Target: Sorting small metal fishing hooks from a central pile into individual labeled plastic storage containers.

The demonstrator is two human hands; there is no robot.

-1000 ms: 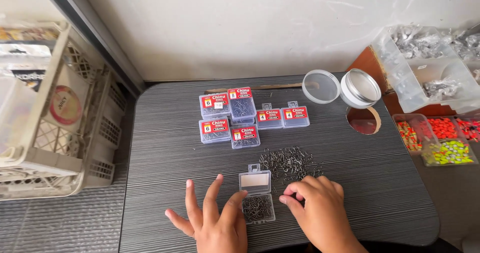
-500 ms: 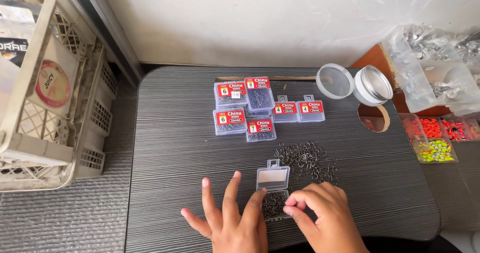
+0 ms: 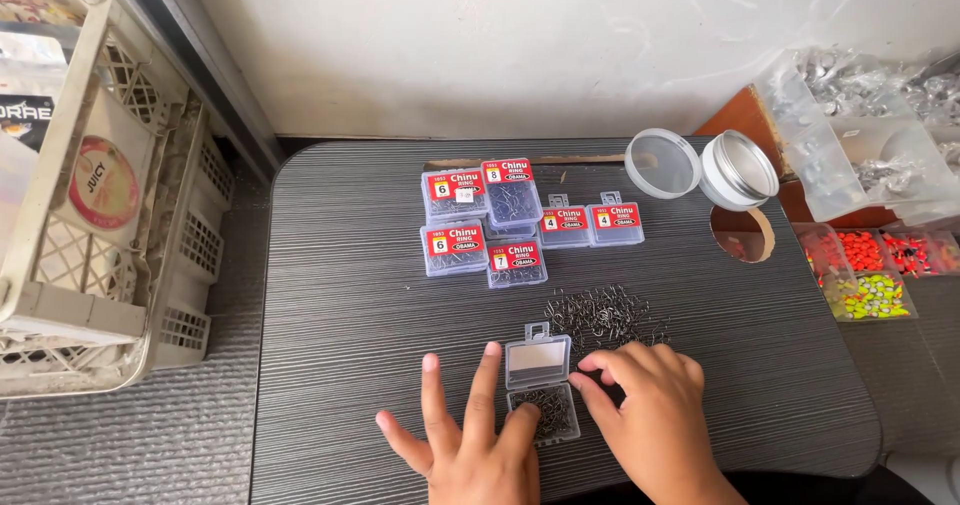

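Bright, even daylight across the dark ribbed table [image 3: 330, 295] and pale wall [image 3: 520, 45]; no single source in view, only soft, short shadows under the left hand [image 3: 470, 445] and right hand [image 3: 650, 415]. Mild glare on the clear round lid [image 3: 662, 163], the silver tin [image 3: 738, 170] and the crumpled plastic bags [image 3: 870, 125] at upper right, washing out their contents. Sharp at centre; slight wide-angle bowing at the edges, seen in the leaning white crate [image 3: 60, 265], with minor softness toward the corners.
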